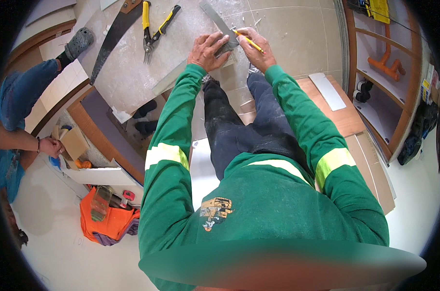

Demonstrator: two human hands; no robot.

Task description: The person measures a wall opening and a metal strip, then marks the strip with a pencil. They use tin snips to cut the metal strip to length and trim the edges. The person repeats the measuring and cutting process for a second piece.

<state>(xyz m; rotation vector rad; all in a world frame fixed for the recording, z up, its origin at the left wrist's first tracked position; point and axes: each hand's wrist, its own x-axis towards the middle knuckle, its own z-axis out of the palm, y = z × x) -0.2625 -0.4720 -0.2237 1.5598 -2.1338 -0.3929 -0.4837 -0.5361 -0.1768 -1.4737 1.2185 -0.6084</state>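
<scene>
My left hand (209,51) is curved over a metal square (214,16), its thumb and fingers on either side of the grey part. The blade slants away to the far left. Beneath that hand lies a long pale strip (170,80), which runs toward the near left. My right hand (258,52) pinches a yellow pencil (249,40), whose far end is beside the square. The exact contact under my left palm is hidden.
On the left lie yellow-and-black snips (150,44) and a handsaw (114,36). Another person's leg (28,87) and hand (51,146) are farther left. An orange bag (96,213) holds tools. A white board piece (327,91) rests on a brown panel, near shelves with orange pipe (385,63).
</scene>
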